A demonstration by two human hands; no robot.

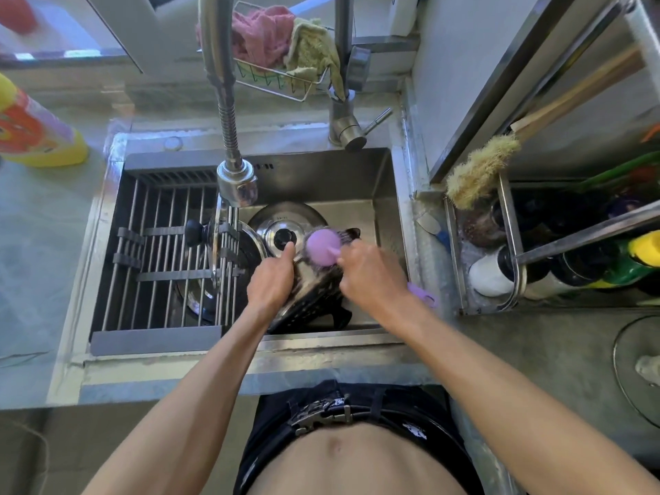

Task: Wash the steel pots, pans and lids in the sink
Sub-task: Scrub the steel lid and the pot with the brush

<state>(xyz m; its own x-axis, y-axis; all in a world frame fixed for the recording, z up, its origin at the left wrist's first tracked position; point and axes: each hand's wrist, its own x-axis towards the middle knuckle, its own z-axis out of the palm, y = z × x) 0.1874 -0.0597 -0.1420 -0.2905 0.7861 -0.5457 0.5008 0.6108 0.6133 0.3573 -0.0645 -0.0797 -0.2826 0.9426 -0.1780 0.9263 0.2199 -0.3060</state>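
In the steel sink my left hand grips the rim of a perforated steel pan, tilted on its side. My right hand holds a purple brush by its handle, its round head against the pan's upper edge. Behind the pan lies a steel lid with a black knob. Another lid with a black knob stands on edge in the drying rack over the sink's left half. A steel pot lies under the rack.
The pull-down faucet head hangs over the sink's middle. A yellow detergent bottle stands on the left counter. Cloths hang in a wire basket behind. A steel caddy with bottles and a scrub brush sits to the right.
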